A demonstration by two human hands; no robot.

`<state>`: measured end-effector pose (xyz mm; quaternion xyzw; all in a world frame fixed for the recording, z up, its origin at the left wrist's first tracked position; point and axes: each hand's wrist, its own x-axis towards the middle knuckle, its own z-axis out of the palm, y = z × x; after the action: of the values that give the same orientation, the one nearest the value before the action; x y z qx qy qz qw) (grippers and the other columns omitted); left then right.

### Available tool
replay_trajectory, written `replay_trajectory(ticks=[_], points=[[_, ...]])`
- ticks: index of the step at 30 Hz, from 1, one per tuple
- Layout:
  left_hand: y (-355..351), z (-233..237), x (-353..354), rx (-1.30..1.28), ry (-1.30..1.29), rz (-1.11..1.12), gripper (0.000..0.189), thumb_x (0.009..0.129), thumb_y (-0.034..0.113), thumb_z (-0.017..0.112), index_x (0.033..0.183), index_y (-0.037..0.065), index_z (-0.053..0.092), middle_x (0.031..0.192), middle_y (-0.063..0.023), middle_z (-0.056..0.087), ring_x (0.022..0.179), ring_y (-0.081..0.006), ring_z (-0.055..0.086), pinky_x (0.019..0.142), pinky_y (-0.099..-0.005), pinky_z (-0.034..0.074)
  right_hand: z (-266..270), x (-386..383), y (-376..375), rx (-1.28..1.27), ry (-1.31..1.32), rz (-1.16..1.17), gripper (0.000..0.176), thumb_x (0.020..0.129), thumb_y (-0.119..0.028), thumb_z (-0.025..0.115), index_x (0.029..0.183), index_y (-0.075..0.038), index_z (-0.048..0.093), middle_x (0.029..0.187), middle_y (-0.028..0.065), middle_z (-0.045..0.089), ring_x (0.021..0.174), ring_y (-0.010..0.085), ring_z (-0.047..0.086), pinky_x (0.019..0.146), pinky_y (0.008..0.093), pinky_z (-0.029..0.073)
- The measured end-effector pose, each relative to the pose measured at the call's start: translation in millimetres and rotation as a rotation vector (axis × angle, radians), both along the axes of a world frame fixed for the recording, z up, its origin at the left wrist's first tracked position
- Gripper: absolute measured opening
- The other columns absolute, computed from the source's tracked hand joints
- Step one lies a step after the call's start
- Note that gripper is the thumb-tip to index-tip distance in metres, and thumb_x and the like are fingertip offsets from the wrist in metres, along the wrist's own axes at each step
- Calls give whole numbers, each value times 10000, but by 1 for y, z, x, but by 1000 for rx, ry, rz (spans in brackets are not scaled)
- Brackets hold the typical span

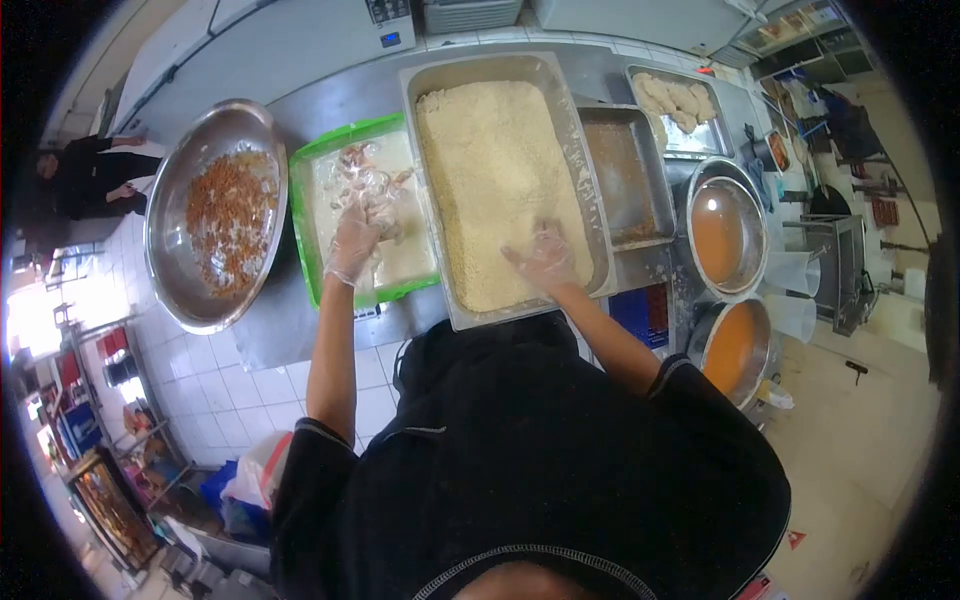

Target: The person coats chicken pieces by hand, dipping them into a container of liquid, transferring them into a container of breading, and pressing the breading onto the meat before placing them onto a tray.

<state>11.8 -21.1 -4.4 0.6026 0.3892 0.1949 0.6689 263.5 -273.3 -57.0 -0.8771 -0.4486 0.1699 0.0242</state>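
Pale, wet pieces (362, 178) lie in milky liquid in the green tray (300, 225), bunched from its far edge toward the middle, right at the fingers of the gloved left hand (355, 242). Those fingers touch the nearest pieces — whether they grip one, I cannot tell. The right hand (547, 262), also gloved, rests on the crumbs (485, 150) near the metal pan's (592, 190) near right corner, fingers spread wide. Beyond the surface's (270, 338) far edge, an appliance panel (385, 12) carries markings — too small to read.
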Motion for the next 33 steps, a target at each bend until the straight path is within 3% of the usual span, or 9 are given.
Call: replay_trajectory(ticks=[7,10,13,18,20,25,28,31,33], points=[[2,-6,-2,-75,-132,-20,234,928,11,592,1161,-14,573,892,-81,680,795,-192,682,765,-351,579,17,-5,6,-227,245,64,909,849,-759,568,1254,53,621,1172,231,673,1152,355,622,1050,431,450],[-3,-4,1,-82,-148,18,227,924,7,586,1150,-5,577,902,-81,678,808,-191,680,772,-352,579,3,-11,1,-279,291,60,911,824,-767,602,1257,35,618,1200,231,663,1185,357,609,1030,458,464],[1,-12,0,-31,-94,-5,222,916,14,594,1137,-1,581,913,-80,676,815,-189,678,775,-350,577,-26,-18,-9,-54,175,98,903,759,-654,727,1280,73,601,1259,288,635,1179,401,619,1011,465,481],[8,-28,-2,287,153,0,287,834,43,680,1112,-8,628,966,-91,704,841,-168,679,761,-326,560,-107,12,3,25,310,130,689,740,-510,787,1224,-31,682,1195,241,688,1132,404,652,968,486,510],[9,-26,0,232,121,1,304,813,52,696,1106,-6,635,973,-94,707,858,-186,677,788,-334,554,-101,27,27,47,359,76,624,747,-499,782,1165,-42,710,1136,232,710,1090,409,669,929,503,521],[3,5,4,17,45,-32,373,783,42,724,1139,-7,623,985,-95,703,912,-203,674,827,-338,552,36,31,98,138,370,-269,561,838,-521,698,1091,-21,726,1034,243,725,1021,411,687,884,510,529],[0,12,2,256,128,-47,383,797,-1,727,1157,-2,595,948,-82,693,862,-200,686,788,-343,571,9,51,136,56,202,-191,532,920,-503,617,1149,-34,722,1200,275,676,1187,428,620,1038,492,470],[-4,29,2,357,307,10,562,747,56,778,1268,1,574,1046,-106,701,957,-230,674,863,-365,551,-43,86,149,477,-247,416,540,927,-494,615,1260,-69,633,1334,278,589,1304,472,497,1077,612,361],[-6,48,3,368,377,14,673,737,105,794,1353,4,541,1111,-125,698,1005,-240,664,910,-376,533,-33,87,171,591,-214,322,507,931,-438,612,1292,-83,624,1390,275,544,1348,481,439,1115,613,310]])
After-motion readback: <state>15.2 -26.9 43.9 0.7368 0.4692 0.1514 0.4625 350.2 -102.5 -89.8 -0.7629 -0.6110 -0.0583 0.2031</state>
